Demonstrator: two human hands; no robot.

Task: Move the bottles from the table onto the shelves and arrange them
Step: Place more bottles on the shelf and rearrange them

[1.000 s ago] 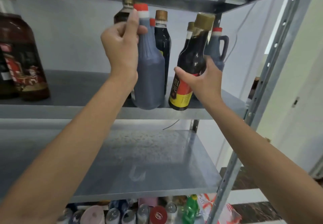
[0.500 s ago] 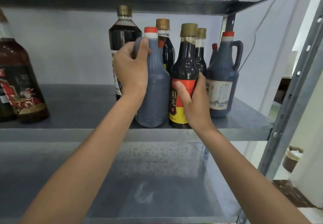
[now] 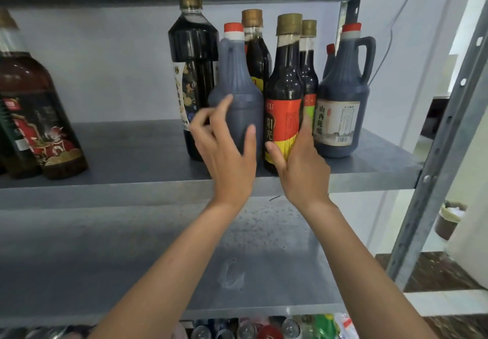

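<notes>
Shelf (image 3: 132,148): grey jug (image 3: 237,82), red-label bottle (image 3: 284,116) upright; L hand (image 3: 227,159) fingers (image 3: 224,108) splayed, R hand (image 3: 303,169) grips bottle.

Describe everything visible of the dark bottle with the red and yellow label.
Tall, dark, glossy bottle, glass by the look, gold foil cap, slim neck, red and yellow label. It stands upright near the front edge of the shelf, close beside a grey ribbed jug. The right hand holds its lower part, thumb in front.

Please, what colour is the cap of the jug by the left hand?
The jug's cap is red; head view.
</notes>
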